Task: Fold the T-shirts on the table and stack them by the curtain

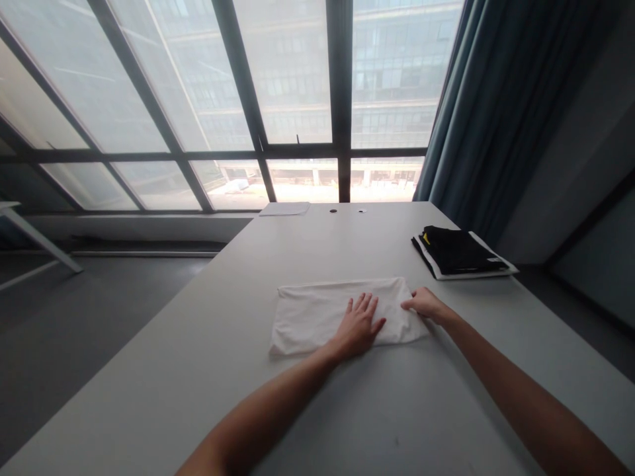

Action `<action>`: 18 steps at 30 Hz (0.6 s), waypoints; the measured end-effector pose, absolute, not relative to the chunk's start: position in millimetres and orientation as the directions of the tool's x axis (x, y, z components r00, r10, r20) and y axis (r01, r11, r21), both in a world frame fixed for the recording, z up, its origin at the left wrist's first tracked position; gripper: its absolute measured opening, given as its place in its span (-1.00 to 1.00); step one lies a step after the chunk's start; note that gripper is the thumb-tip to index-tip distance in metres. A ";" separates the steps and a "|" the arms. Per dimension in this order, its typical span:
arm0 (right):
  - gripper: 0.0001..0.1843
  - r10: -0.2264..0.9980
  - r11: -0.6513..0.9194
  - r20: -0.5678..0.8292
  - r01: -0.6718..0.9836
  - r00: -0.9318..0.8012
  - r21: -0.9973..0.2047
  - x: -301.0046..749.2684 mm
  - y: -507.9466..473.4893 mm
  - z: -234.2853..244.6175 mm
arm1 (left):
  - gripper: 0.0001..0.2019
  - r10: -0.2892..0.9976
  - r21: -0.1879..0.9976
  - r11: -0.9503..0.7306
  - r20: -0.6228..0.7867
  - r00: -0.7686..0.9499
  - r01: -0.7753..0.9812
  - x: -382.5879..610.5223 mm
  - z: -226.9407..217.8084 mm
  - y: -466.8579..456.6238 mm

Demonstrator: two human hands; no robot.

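A white cloth (310, 314), folded into a long rectangle, lies flat on the white table (208, 337). It looks like a folded garment, but its exact kind does not show. Spread over its right half, my left hand (358, 327) presses down with the fingers apart. At the cloth's right edge my right hand (425, 304) is closed, thumb and fingers pinching the fabric there. Slight wrinkles run through the cloth around both hands.
A stack of folded dark clothes (459, 251) with white layers sits at the table's right edge. Some flat white sheets (285, 209) lie at the far left corner. Beyond stand large windows (297, 79) and a blue curtain (476, 99).
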State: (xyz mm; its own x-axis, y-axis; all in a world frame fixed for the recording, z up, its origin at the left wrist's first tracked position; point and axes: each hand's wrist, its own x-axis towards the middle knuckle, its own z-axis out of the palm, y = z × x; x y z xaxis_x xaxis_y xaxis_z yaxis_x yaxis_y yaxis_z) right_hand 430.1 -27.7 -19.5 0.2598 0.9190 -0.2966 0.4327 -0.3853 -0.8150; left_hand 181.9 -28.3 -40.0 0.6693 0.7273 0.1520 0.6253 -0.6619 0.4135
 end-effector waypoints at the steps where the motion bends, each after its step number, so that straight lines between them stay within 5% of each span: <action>1: -0.83 0.910 -0.409 -0.329 0.409 0.252 -0.816 428.4 -28.4 -16.5 | -0.39 0.752 0.479 -0.630 0.182 0.634 0.610 183.3 -37.5 -25.2; 4: -0.66 0.905 -0.421 -0.389 0.245 0.172 -0.873 416.8 -31.7 0.6 | -0.52 0.853 0.748 -0.453 0.206 0.480 0.485 186.5 -26.8 -13.6; 8: -0.40 0.955 -0.292 -0.289 0.042 0.061 -0.956 373.4 -33.7 34.0 | -0.51 0.904 0.996 0.034 -0.067 0.422 0.084 178.2 -4.1 1.5; 14: -0.43 0.954 0.011 -0.036 0.155 -0.299 -0.988 284.8 -43.9 50.7 | -0.58 0.794 0.844 0.480 -0.302 0.527 -0.240 139.1 16.3 11.5; 18: -0.42 0.955 0.296 0.264 0.443 -0.132 -0.846 261.9 -75.5 23.0 | -0.87 0.866 0.815 0.461 -0.328 0.377 -0.351 109.8 16.7 13.1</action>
